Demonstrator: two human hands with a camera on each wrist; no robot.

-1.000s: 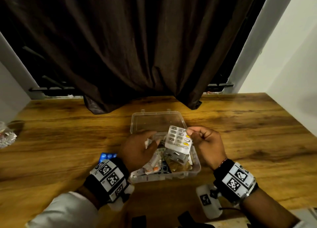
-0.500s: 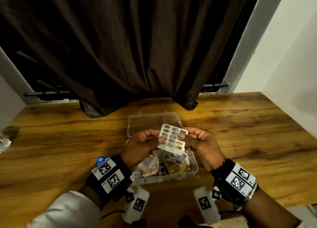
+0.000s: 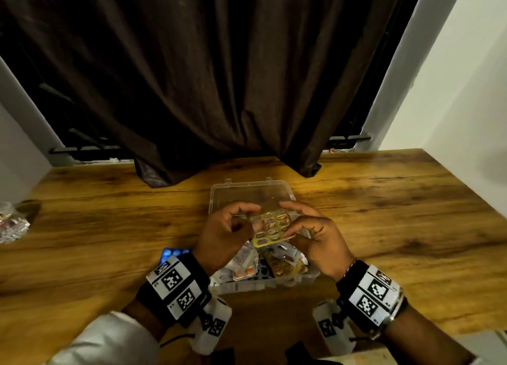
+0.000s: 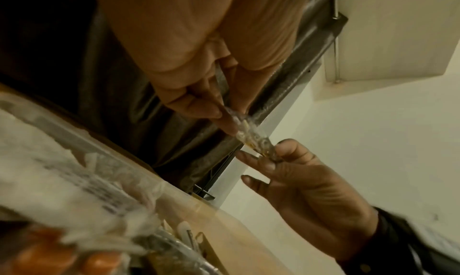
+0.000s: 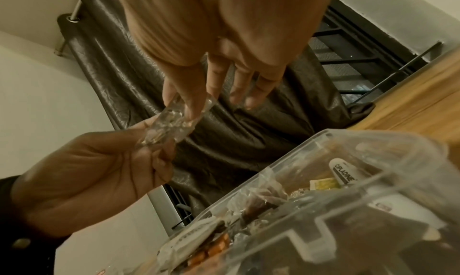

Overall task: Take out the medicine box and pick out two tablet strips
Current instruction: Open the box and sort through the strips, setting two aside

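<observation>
The clear plastic medicine box (image 3: 310, 275) stands open mid-table, its lid (image 3: 251, 194) laid flat behind it and several strips and packets heaped inside. Above the box, both hands hold one tablet strip (image 3: 271, 226) of amber and grey blisters, lying almost flat. My left hand (image 3: 247, 215) pinches its left edge and my right hand (image 3: 288, 223) pinches its right edge. The left wrist view shows the tablet strip (image 4: 251, 135) edge-on between left fingertips (image 4: 224, 120) and the right hand (image 4: 298, 181). In the right wrist view the tablet strip (image 5: 169, 125) spans both hands. A blue strip (image 3: 174, 253) lies beside the box, partly behind my left wrist.
A dark curtain (image 3: 219, 76) hangs down to the wooden table (image 3: 397, 214) just behind the lid. A glass object (image 3: 11, 224) sits at the far left edge. White walls close in on the right. A tube and orange tablets (image 5: 216, 247) show inside the box.
My left hand rose out of the box and took the strip's left edge. The strip, held upright by the right hand before, now lies flatter between both hands.
</observation>
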